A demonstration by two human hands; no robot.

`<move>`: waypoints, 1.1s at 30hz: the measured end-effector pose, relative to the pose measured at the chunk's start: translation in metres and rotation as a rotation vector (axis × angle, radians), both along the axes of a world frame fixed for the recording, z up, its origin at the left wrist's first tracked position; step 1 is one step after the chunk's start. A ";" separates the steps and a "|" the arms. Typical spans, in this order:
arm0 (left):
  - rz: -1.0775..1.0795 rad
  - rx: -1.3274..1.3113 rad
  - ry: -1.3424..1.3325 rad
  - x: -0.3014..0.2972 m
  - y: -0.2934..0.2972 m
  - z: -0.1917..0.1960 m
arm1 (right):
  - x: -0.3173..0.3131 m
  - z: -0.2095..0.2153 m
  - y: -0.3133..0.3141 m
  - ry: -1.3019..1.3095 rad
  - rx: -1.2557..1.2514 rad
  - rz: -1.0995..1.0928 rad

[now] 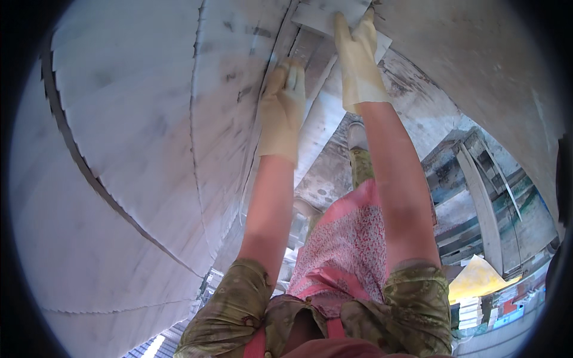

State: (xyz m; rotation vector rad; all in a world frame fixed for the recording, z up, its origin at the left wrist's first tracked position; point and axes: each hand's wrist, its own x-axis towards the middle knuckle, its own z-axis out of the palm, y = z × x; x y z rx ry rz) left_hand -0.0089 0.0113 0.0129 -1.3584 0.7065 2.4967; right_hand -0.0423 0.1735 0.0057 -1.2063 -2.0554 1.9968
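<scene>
Olive patterned sleeves (239,298) are sitting lowest and closest, rolled above the elbows, with a pink printed apron (346,244) hanging between them.

Both forearms are reaching up and away to the gloved hands. Fingers (292,70) of the left hand (283,110) are curling over at the tips, pressing against the edge of a long pale strip (319,116) that is running down between the two hands; whether they are gripping it or only bearing on it I cannot tell. Fingers (341,27) of the right hand (361,62) are lying straight and spread, flat on a pale rectangular sheet (322,18) that is sitting near the top of the view, just above the strip and touching the grey wall surface (477,65).

Both hands are wearing thin cream gloves that are ending at the wrists.

Large white panels (131,137) with dark seams between them are filling the left side, smudged grey nearer the hands. Past the right arm, weathered boards (483,203) are lying at an angle, a yellow sheet (474,274) is showing below them, and a boot (357,134) is standing on the grey floor between the arms.
</scene>
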 end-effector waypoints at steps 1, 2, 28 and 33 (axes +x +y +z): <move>-0.204 -0.068 0.022 0.006 -0.009 0.000 | -0.003 -0.003 -0.001 0.045 -0.034 -0.019; -0.439 -0.154 0.105 0.009 -0.018 -0.002 | -0.001 -0.004 -0.002 0.058 -0.052 -0.027; -1.574 -0.761 0.719 0.441 -0.304 0.051 | 0.799 0.057 -0.296 -0.149 -0.181 -0.681; -1.977 -0.782 0.777 0.534 -0.373 0.075 | 0.928 0.106 -0.401 -0.103 -0.132 -0.735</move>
